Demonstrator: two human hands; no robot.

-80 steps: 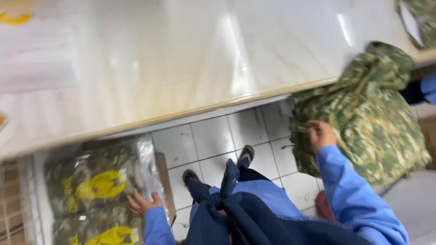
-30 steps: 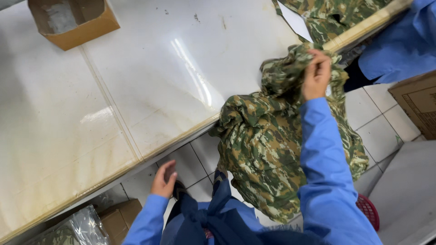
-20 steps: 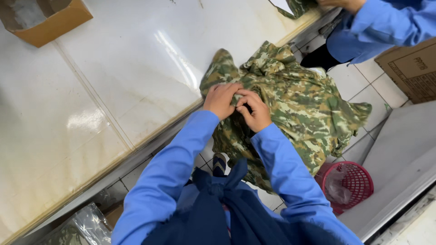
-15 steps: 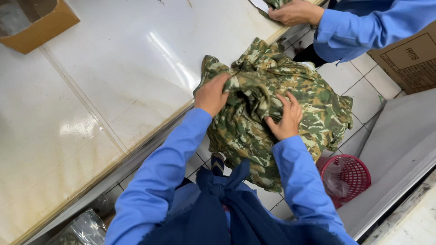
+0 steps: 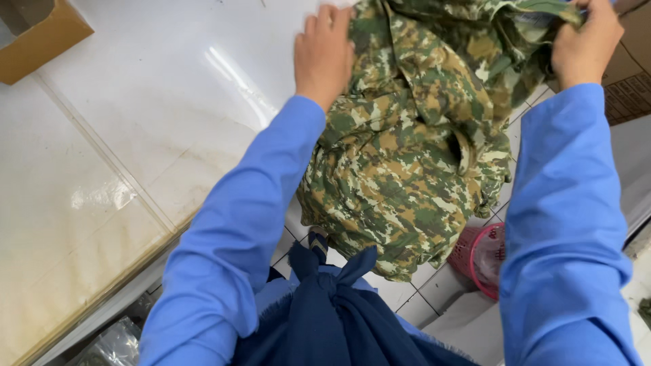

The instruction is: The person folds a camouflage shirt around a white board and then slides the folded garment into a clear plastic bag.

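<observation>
The left hand lies flat against the upper left edge of the camouflage garment, its fingers close together and stretched forward, with the tips curled over a fold of the cloth – whether the thumb is clamping from beneath cannot be told, since it is hidden. The right hand is closed in a fist around a bunched handful of the same cloth at the top right, fingers pressed tight together with fabric pushing out past the knuckles. The garment is patterned in green, tan and brown patches on a paler ground; it is crumpled and full of folds, with a seamed flap or collar-like strip running diagonally down its middle. Its upper part rests on the edge of the white, glossy surface, while the larger lower part hangs off that edge, down over the tiled floor in front of the person's body. Both arms wear bright blue sleeves, and a dark blue knotted cloth sits at the waist just below the hanging hem. A pink plastic basket stands on the floor beside the garment's lower right, and a brown cardboard box sits on the surface at the far left – well apart from both hands.
</observation>
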